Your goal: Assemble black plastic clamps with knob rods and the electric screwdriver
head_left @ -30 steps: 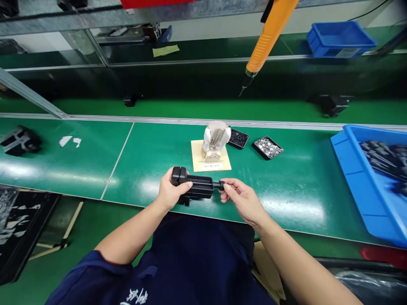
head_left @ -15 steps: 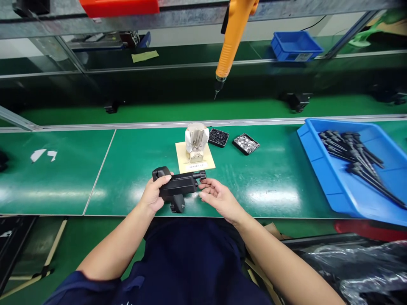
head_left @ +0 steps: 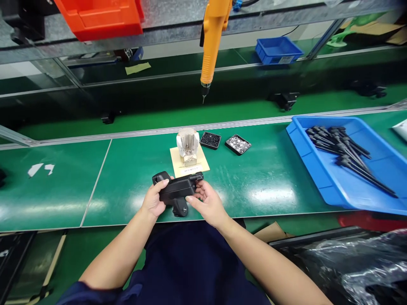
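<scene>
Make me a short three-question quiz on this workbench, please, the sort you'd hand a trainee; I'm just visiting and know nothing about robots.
1. True or false: the orange power driver hangs with its tip pointing down.
2. How many small black trays of loose pieces lie beside the pale fixture? A) one B) two C) four
3. Fill in: the left grip holds the black assembly, and the large blue bin of dark rods sits toward the person's ____ side.

Key: 1. True. 2. B. 3. Right.
</scene>
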The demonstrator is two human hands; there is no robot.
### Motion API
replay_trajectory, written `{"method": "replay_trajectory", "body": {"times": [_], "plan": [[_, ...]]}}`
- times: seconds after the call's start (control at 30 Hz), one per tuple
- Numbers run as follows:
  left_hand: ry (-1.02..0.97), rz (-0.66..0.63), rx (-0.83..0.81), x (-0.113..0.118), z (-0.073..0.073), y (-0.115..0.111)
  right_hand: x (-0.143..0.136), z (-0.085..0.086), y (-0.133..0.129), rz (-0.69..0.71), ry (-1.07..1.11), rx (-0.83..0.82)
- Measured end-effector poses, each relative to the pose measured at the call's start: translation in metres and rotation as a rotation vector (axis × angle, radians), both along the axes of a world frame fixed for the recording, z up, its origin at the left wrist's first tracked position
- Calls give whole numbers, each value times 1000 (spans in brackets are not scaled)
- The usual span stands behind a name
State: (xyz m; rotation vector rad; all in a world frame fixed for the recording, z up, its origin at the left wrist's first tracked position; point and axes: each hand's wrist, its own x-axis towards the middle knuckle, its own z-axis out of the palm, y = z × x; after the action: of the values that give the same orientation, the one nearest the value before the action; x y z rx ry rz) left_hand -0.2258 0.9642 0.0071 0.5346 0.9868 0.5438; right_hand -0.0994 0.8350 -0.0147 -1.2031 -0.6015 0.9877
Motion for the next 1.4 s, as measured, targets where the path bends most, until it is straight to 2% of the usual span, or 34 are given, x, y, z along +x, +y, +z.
{"method": "replay_trajectory", "body": {"times": [0.07,0.13,0.27,0.37,0.47,0.6,0.8,1.0,1.17,1.4], "plan": [[8,-6,15,-2,4,-3,2,-1,2,-80,113,-24],[-65,-61,62,-6,13,-7,7,-1,4,-132,263,-41],[-270,-282,279,-10,39,-7,20,4,17,-129,531,-19],[-207,-328,479,-5,54,5,24,11,35,-146,599,39],[-186,-323,544,1,60,21,22,16,52,-132,587,88],[-257,-295,470,0,54,35,19,15,62,-99,577,120],[-234,-244,354,-8,37,38,17,9,58,-43,569,124],[-201,-257,449,-17,16,51,16,14,59,-2,484,158],[-220,-203,460,-21,1,62,14,11,59,-1,335,169],[-224,-177,471,-32,-1,70,12,7,57,86,188,203]]}}
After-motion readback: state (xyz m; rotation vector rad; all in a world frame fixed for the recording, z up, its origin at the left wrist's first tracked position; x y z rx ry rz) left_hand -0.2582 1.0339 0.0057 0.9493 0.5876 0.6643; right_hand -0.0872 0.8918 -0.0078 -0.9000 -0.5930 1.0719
